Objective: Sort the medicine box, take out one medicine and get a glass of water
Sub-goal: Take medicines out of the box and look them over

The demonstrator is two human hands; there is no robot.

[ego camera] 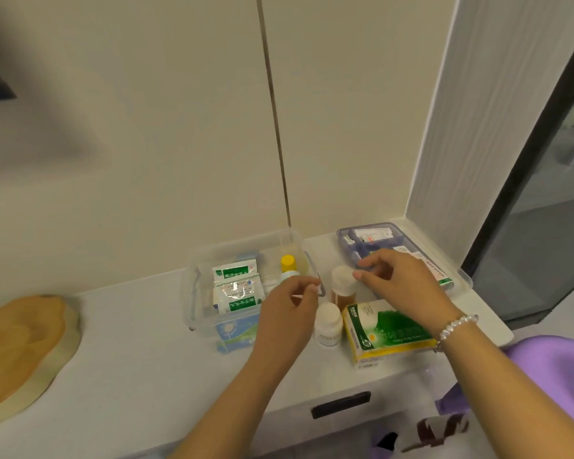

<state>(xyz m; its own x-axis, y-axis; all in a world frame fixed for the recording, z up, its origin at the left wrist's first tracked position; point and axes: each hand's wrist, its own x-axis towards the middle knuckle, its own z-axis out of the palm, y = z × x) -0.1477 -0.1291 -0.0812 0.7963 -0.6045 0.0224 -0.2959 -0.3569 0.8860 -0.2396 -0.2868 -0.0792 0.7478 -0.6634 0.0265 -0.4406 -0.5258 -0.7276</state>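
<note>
**Medicine box open on the counter, bottles and carton set out beside it**

On the white counter (pixel 120 352), against the wall: a clear plastic medicine box (pixel 193 293), lid off. Inside, green-and-white sachets (pixel 236 288) stacked toward the left, a yellow-capped bottle (pixel 288 264) upright at the back right, a blue-and-white packet (pixel 236 331) down at the front wall. Further right, near the corner, a bluish compartment tray (pixel 348 240) (possibly the box's insert, cannot tell), holding small flat packs (pixel 373 235) in its sections.

Between box and tray: an amber bottle (pixel 343 286) with a white cap, upright. Just in front of it, a white pill bottle (pixel 328 324), also upright. Touching or nearly touching that one, a green-and-yellow carton (pixel 388 331) lying flat at the counter edge.

Left hand (pixel 289 309) over the box's right front corner, fingers curled, thumb and forefinger pinching a thin white stick-like item (pixel 307 294) (too small to identify). Right hand (pixel 401 283), beaded bracelet (pixel 456 326) at the wrist, above the amber bottle and the tray's near edge, fingers loosely bent and apart, gripping nothing visible.

Far left: a wooden tray (pixel 20 342).
</note>
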